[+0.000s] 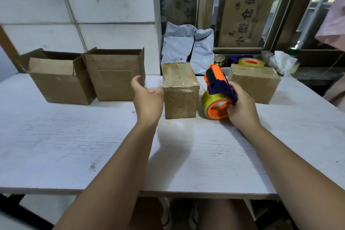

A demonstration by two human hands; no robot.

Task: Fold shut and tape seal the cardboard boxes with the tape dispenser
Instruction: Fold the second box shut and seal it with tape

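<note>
Our left hand (pixel 147 97), spread wide, may tip the open box (pixel 113 80) at ten o'clock; our right hand (pixel 241 103) grips the tape dispenser (pixel 217 97).

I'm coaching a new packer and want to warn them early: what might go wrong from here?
1. The left hand reaches for the nearer open box, whose side seems to touch a flap of the far open box; a one-handed pull may drag or tip that neighbour.
2. The right hand holds the tape dispenser close beside the sealed box; any loose tape end could stick to it.
</note>
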